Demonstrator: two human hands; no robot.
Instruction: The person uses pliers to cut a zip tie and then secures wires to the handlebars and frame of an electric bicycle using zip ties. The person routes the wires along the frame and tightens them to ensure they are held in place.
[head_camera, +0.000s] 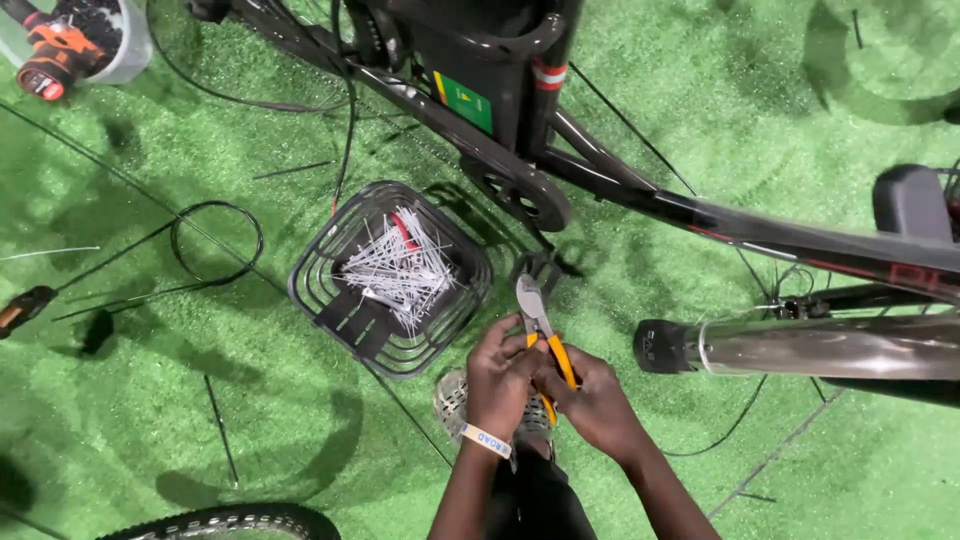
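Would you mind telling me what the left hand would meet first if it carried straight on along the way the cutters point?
Probably the bicycle pedal just beyond the tip of the yellow-handled cutters held in the left hand; depth is unclear, so it might pass above.

One pair of pliers (538, 330), one basket (318, 262), two hands.

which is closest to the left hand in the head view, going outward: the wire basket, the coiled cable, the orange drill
1. Wire basket, just up and left of the left hand, which grips the cutters together with the right hand.
2. Coiled cable, farther left on the green turf.
3. Orange drill, far top-left corner.
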